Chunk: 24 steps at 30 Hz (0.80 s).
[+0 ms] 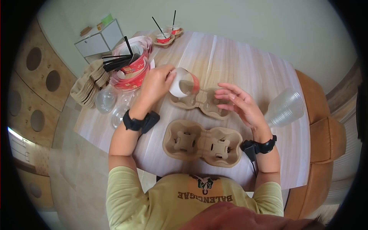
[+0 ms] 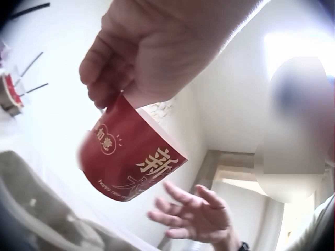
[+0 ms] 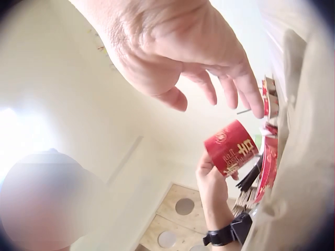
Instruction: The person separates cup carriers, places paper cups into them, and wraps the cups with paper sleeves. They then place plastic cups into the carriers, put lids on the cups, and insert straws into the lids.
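Note:
My left hand (image 1: 159,82) pinches the rim of a red paper cup sleeve (image 2: 133,151) printed with gold characters. In the head view, the white inside of the sleeve (image 1: 177,86) shows, and pulp shows through its open ends. It is tilted over the left part of the farther moulded-pulp cup carrier (image 1: 203,104). My right hand (image 1: 241,101) is held up over that carrier's right part, fingers spread and apart from the sleeve, holding nothing. Closer to my body lies a second two-cup pulp carrier (image 1: 205,143).
Nested clear plastic cups (image 1: 285,107) lie at the right edge. To the left are stacked red sleeves (image 1: 132,78), black straws (image 1: 120,61), clear domed lids (image 1: 107,100) and stacked pulp carriers (image 1: 88,86). Two red-sleeved cups with straws (image 1: 163,37) stand in carriers at the back.

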Each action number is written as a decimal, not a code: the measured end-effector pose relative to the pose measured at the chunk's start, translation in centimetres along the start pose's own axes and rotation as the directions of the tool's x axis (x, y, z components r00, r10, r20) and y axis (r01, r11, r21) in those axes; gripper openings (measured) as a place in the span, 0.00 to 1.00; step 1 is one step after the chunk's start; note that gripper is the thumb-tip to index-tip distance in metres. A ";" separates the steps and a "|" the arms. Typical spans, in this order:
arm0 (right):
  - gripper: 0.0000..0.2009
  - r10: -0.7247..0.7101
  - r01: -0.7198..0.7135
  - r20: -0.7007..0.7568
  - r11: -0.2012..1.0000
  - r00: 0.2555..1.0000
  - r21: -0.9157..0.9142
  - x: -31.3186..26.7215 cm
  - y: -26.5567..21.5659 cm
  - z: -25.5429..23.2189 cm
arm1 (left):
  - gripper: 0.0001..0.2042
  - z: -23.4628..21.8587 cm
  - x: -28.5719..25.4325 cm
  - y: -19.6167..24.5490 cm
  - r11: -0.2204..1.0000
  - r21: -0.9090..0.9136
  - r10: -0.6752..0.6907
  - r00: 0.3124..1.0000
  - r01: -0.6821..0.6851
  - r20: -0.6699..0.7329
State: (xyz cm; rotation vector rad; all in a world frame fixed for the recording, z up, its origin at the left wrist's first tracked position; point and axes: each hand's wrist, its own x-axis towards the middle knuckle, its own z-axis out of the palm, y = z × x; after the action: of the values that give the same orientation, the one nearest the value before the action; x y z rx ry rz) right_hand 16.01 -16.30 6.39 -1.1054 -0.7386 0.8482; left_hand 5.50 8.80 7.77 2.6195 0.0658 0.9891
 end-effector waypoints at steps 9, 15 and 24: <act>0.17 -0.079 0.080 0.017 0.933 0.997 -0.352 -1.2 -2.1 -0.5 | 0.07 3.0 0.6 -2.7 0.998 0.023 -0.067 0.944 0.063 0.324; 0.16 -0.044 0.054 0.033 0.921 0.998 -0.386 -1.3 -2.3 -0.6 | 0.07 2.7 1.1 -2.4 0.994 0.112 -0.055 0.927 0.014 0.370; 0.16 0.008 0.006 0.028 0.888 1.000 -0.460 -1.6 -2.6 -0.3 | 0.07 3.9 0.6 -2.2 0.982 0.179 -0.029 0.900 -0.055 0.436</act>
State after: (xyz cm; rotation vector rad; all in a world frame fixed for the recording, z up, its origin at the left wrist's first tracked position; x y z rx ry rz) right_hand 16.05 -18.36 8.69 -1.5179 -0.9962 0.7061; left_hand 8.67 9.84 4.74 2.9539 0.0325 0.3893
